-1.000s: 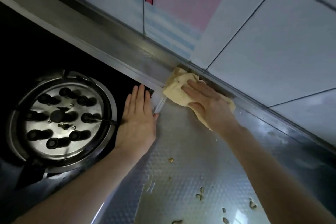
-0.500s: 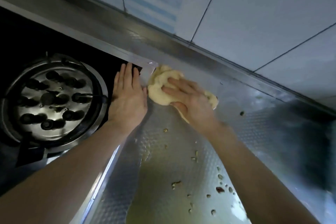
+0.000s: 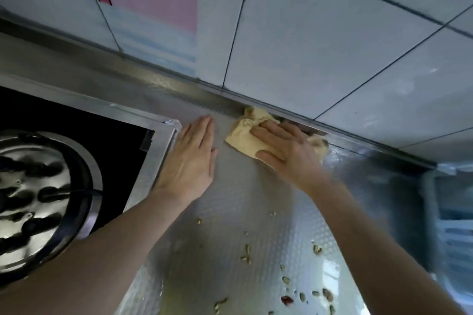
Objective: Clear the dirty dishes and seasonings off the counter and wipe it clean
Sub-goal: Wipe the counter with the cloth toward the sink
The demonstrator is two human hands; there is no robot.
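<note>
At the back wall: right hand [image 3: 286, 151] spread flat, pressing cloth [image 3: 243, 135]; left hand [image 3: 190, 161] flat on counter [image 3: 256, 212]. Best sweep crumbs [image 3: 302, 291] forward, pressing evenly.

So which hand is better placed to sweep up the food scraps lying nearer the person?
Right. The right hand already presses the cloth flat on the counter, with the scraps lying below it. The left hand lies bare on the counter beside the stove.

Counter [image 3: 230, 212] open between the forearms, only food scraps [image 3: 245, 256] strewn there. Wall [image 3: 307, 46] blocks the far edge, stove frame [image 3: 158, 151] bounds the left side, raised ledge [image 3: 430, 202] bounds the right.
</note>
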